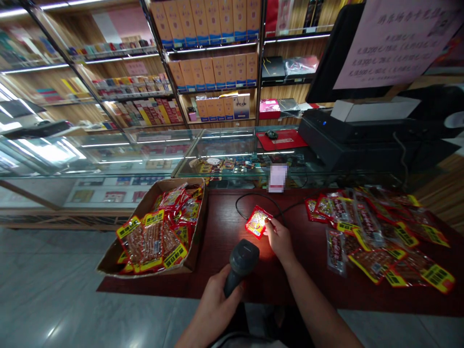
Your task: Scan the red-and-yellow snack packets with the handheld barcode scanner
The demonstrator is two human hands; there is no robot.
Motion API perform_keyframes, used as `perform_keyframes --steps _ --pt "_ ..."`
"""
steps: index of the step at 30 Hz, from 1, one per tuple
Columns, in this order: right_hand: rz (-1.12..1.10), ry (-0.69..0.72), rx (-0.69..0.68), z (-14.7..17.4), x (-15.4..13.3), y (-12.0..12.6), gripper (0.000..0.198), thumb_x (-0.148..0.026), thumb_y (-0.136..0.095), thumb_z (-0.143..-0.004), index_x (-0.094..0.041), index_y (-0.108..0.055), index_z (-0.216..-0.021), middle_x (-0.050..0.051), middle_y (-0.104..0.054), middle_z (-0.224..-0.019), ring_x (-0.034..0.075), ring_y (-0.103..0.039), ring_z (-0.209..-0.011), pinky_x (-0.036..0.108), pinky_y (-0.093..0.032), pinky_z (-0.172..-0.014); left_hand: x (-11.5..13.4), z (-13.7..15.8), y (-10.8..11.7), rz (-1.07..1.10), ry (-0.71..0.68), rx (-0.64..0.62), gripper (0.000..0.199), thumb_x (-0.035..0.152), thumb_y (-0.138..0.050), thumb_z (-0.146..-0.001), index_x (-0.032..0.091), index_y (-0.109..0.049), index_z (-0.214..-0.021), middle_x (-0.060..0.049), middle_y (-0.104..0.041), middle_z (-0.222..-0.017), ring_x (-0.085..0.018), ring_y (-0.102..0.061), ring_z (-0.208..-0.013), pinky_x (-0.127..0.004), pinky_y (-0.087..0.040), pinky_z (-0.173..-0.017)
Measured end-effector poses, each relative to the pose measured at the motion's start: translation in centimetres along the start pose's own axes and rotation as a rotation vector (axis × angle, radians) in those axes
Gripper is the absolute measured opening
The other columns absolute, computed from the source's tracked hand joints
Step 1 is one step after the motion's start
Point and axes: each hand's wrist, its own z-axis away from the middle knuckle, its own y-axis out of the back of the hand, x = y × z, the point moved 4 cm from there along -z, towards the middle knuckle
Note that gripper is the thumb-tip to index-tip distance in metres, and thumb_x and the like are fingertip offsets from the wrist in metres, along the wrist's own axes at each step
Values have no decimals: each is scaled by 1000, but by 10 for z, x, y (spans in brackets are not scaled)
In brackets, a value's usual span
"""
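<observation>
My left hand [219,299] is wrapped round the handle of a dark barcode scanner [243,258], whose head points away from me. A bright reddish light falls from it onto a small red snack packet [258,222]. That packet is pinched at its right edge by my right hand [278,238], just above the dark red tabletop [217,232]. Left of my hands stands an open cardboard box [201,212] with several snack packets [152,237] in it. On the right lies a loose pile of similar packets [377,241], some red and yellow, some in narrow clear wrappers.
A black cable [250,195] loops over the table behind the packet. Beyond it runs a glass display counter [159,150] with a mouse [271,135] on a red mat [286,140]. A monitor [333,58] and a dark cash-drawer-like unit [348,140] stand at the right. Stocked shelves [213,89] line the back.
</observation>
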Motion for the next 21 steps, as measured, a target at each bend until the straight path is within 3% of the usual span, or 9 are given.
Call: perform_keyframes --steps 8,21 --pt "24 -17 4 0 3 0 30 -39 -65 -100 -19 -66 -122 6 -69 -121 21 -70 -98 39 -61 -84 -2 -6 -2 50 -6 11 15 28 -60 -90 15 -66 -92 4 -54 -64 -13 -48 -57 -21 -38 -54" --pt "27 -2 3 2 -1 -1 29 -42 -62 -101 -17 -67 -116 4 -72 -108 18 -71 -88 36 -61 -78 -16 -15 -6 110 12 5 17 32 -60 -90 15 -64 -92 6 -52 -59 -11 -46 -51 -21 -34 -49"
